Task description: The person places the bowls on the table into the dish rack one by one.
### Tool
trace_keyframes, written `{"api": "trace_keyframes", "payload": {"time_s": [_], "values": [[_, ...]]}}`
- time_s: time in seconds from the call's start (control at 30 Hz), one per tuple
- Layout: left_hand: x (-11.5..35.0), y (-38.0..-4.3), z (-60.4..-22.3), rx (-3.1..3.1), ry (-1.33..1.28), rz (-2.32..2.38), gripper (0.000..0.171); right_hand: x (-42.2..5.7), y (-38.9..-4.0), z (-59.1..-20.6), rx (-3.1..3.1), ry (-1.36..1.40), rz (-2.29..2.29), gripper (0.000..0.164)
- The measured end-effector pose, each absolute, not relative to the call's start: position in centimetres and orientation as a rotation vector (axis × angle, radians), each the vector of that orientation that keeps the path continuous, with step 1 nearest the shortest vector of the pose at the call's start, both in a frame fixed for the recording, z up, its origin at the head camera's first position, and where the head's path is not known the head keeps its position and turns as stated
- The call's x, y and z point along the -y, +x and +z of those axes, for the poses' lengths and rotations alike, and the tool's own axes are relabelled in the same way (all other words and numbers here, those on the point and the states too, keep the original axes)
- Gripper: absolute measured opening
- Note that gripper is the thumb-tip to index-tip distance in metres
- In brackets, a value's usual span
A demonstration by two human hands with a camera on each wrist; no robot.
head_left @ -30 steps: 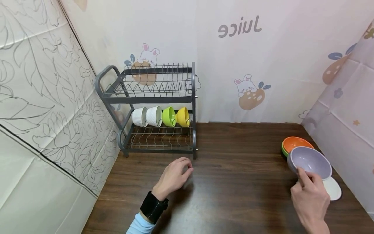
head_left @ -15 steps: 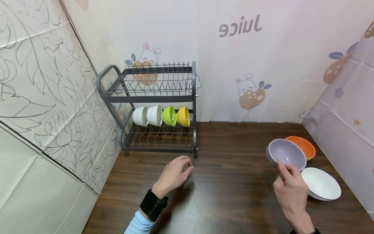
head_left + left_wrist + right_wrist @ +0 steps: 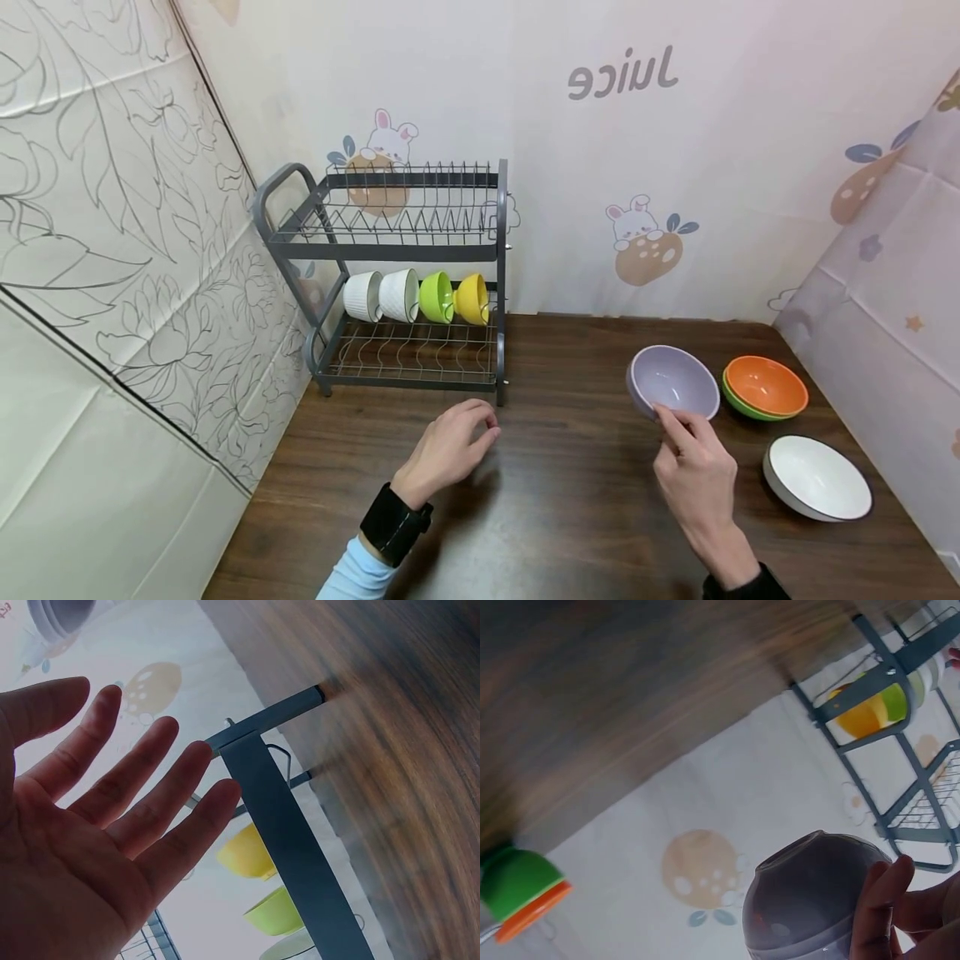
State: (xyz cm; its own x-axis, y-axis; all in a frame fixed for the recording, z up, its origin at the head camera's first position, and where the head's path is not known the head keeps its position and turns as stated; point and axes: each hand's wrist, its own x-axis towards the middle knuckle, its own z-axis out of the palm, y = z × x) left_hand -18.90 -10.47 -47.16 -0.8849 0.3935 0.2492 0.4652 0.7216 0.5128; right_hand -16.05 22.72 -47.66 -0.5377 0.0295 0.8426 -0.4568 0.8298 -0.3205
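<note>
My right hand (image 3: 697,475) pinches the near rim of a lavender bowl (image 3: 678,379) between thumb and fingers, holding it above the table with its inside tilted toward the head camera. From below, in the right wrist view, the bowl's base and outer wall (image 3: 810,889) show, with a line running round near the rim. My left hand (image 3: 446,450) hovers over the table in front of the dish rack, palm down and holding nothing. In the left wrist view the fingers of that hand (image 3: 82,825) are spread and nearly straight.
A two-tier grey dish rack (image 3: 420,252) stands back left. Two white cups (image 3: 399,296), a green cup (image 3: 437,297) and a yellow cup (image 3: 472,299) sit tilted on its lower tier. At right, an orange bowl (image 3: 767,385) nests in a green bowl (image 3: 753,411), near a white bowl (image 3: 817,479).
My right hand has carried the lavender bowl leftward, away from the other bowls, uncovering the white bowl and the orange and green stack. My left hand has stayed in place.
</note>
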Motion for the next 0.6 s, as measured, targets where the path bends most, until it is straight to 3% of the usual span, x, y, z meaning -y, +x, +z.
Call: {"api": "trace_keyframes", "payload": {"time_s": [0.6], "values": [[9.9,-19.3,-46.8,2.79,-0.731,-0.991,0.01,-17.7,-17.4,-45.0,1.947,0.522,0.765,0.032]]}}
